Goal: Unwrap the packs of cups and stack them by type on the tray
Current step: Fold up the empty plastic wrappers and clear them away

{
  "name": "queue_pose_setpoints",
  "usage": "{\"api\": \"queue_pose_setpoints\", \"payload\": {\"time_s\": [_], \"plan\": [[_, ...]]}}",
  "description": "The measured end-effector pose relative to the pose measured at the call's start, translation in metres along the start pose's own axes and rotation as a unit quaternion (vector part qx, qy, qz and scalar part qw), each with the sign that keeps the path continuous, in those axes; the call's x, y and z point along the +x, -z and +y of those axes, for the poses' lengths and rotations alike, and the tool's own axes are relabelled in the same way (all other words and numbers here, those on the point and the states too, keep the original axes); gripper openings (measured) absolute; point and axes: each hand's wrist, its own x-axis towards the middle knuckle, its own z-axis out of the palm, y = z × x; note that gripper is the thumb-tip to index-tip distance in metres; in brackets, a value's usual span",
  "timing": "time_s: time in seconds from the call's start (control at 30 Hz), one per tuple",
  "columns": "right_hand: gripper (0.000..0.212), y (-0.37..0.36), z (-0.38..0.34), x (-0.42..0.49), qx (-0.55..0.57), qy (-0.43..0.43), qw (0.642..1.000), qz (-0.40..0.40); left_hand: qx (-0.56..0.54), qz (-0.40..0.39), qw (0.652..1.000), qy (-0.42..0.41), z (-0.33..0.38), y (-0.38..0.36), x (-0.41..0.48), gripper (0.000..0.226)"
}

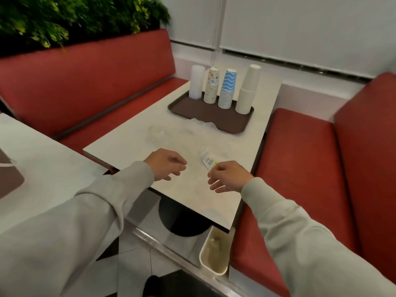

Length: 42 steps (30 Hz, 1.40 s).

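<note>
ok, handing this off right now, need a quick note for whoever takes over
Left hand: open, empty, over the near end of the table.
Right hand: open, seemingly empty, beside a small label.
Tray at the far end holds four stacks in a row: translucent cups, patterned cups, blue wavy cups, plain white cups.
Done: no wrapped packs in view; sorting looks finished.
Left: clear wrappers lie on the table before the tray; probably clear them, perhaps into the bin by the table.

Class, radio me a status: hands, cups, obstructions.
Left hand, right hand open, empty. Four cup stacks upright on brown plastic tray. Clear plastic wrappers loose on white table.
</note>
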Motion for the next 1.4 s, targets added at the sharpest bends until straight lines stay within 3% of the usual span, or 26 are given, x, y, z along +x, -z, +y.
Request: {"api": "queue_pose_setpoints", "payload": {"time_s": [0.23, 0.37, 0.5, 0.63, 0.7, 0.77, 0.87, 0.97, 1.13, 1.3, 1.4], "plan": [[0.015, 0.034, -0.035, 0.073, -0.001, 0.018, 0.996, 0.086, -0.014, 0.037, 0.999, -0.027, 0.022, 0.036, 0.084, 0.018], [0.013, 0.046, -0.044, 0.118, -0.007, 0.002, 0.988, 0.156, 0.031, 0.063, 0.996, -0.047, 0.028, 0.051, 0.147, 0.021], [0.023, 0.052, -0.046, 0.163, -0.116, -0.039, 0.968, 0.218, 0.086, 0.075, 0.992, -0.050, 0.026, 0.067, 0.211, 0.029], [0.047, 0.050, -0.040, 0.200, -0.136, -0.102, 0.962, 0.213, 0.165, 0.029, 0.985, -0.043, 0.019, 0.077, 0.262, 0.054], [0.044, 0.050, -0.037, 0.215, -0.130, -0.124, 0.960, 0.215, 0.208, -0.023, 0.977, -0.042, 0.015, 0.079, 0.281, 0.071], [0.034, 0.055, -0.038, 0.227, -0.074, -0.116, 0.963, 0.230, 0.216, -0.059, 0.974, -0.044, 0.011, 0.079, 0.300, 0.069], [0.026, 0.066, -0.044, 0.233, -0.024, -0.073, 0.967, 0.244, 0.153, -0.041, 0.986, -0.048, 0.007, 0.082, 0.323, 0.025], [0.022, 0.081, -0.048, 0.241, 0.078, -0.048, 0.958, 0.273, 0.102, -0.046, 0.991, -0.076, 0.011, 0.095, 0.341, 0.008], [0.014, 0.108, -0.051, 0.245, 0.128, -0.042, 0.933, 0.335, -0.067, -0.053, 0.994, -0.071, 0.030, 0.113, 0.349, 0.013], [0.009, 0.126, -0.056, 0.242, 0.131, -0.052, 0.936, 0.322, -0.198, -0.015, 0.979, -0.036, 0.052, 0.120, 0.349, 0.016], [0.009, 0.131, -0.058, 0.236, 0.132, -0.029, 0.941, 0.311, -0.253, 0.028, 0.967, -0.019, 0.060, 0.124, 0.347, 0.006]]}}
